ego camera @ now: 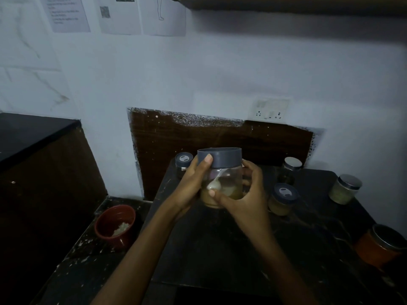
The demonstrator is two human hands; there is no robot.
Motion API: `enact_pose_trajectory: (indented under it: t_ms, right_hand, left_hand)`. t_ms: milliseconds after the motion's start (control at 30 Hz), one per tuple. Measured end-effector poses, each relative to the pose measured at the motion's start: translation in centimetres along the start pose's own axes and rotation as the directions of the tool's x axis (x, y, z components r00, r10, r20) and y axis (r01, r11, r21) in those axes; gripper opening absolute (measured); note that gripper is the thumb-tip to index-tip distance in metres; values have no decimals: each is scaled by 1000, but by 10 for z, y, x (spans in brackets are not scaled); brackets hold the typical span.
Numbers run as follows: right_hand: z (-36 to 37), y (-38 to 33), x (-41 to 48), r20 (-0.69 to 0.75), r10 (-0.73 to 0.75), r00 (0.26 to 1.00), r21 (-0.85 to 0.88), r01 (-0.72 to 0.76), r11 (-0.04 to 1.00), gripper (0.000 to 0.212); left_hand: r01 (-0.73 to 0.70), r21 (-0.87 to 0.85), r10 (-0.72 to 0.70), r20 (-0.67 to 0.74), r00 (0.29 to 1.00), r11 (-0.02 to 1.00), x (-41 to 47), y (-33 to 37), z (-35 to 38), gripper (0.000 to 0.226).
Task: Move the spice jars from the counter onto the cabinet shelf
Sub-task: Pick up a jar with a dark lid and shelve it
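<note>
A clear spice jar [222, 172] with a wide grey lid, a white spoon and tan powder inside is held upright above the dark counter [220, 249]. My left hand [191, 186] wraps its left side, thumb on the lid. My right hand [246, 194] grips its right side and base. On the counter stand a small grey-lidded jar [183, 162] at the back left, a steel-lidded dark jar [289, 169], a grey-lidded tan jar [283, 200], a steel-lidded greenish jar [345, 189] and an orange jar [381, 246] at the right edge.
A red cup [115, 224] with white bits sits on a lower ledge to the left. A dark cabinet [39, 164] stands further left. The underside of a wooden shelf [286, 3] runs along the top. A wall socket [269, 111] is behind the counter.
</note>
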State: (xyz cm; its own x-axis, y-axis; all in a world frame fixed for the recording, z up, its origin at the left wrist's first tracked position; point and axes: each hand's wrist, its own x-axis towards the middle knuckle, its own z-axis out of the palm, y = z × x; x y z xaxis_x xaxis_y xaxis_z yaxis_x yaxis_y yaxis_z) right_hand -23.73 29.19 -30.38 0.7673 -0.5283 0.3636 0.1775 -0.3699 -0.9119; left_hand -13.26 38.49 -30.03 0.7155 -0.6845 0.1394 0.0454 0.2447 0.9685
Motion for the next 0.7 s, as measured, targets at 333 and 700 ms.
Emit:
enact_pose_trajectory:
  t_ms: [333, 700]
  right_hand:
    - [-13, -5, 2, 14, 196, 981, 392, -186, 901, 62]
    - [-10, -3, -2, 118, 231, 966, 477, -259, 840, 51]
  left_hand:
    - [53, -64, -49, 51, 997, 997, -7, 5, -4, 59]
    - [65, -121, -61, 34, 998, 991, -9, 9, 4, 50]
